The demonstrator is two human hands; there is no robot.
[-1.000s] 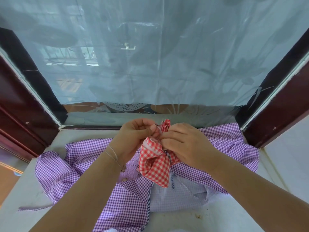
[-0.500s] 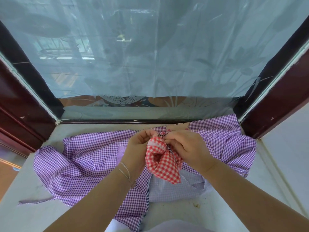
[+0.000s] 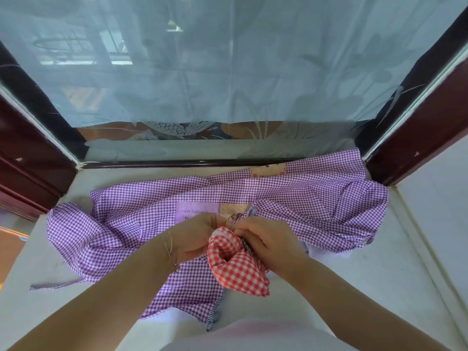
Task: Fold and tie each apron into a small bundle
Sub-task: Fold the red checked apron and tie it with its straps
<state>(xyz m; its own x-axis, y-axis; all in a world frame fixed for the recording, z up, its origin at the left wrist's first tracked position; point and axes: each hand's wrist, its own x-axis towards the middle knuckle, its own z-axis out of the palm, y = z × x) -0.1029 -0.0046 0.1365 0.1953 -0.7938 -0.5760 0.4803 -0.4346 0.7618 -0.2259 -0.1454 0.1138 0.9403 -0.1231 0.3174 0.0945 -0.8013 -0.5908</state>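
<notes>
Red checked apron bundle [image 3: 236, 266] at lower centre of frame, held above purple checked apron [image 3: 157, 219]. Left hand [image 3: 195, 239] and right hand [image 3: 268, 243] meet at bundle top, fingers curled, pinching cloth and dark striped tie [image 3: 247, 247]. Purple apron lies spread on pale ledge [image 3: 395, 262], below window with sheer curtain [image 3: 228, 59]. Thin bracelet [image 3: 168, 245] on left wrist.

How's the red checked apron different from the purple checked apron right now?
The red-and-white gingham apron is folded into a small bundle, held up by the left hand and right hand; the purple-and-white gingham apron lies spread and rumpled on the pale ledge. The red checks look larger than the purple ones. Both are checked cloth.
</notes>
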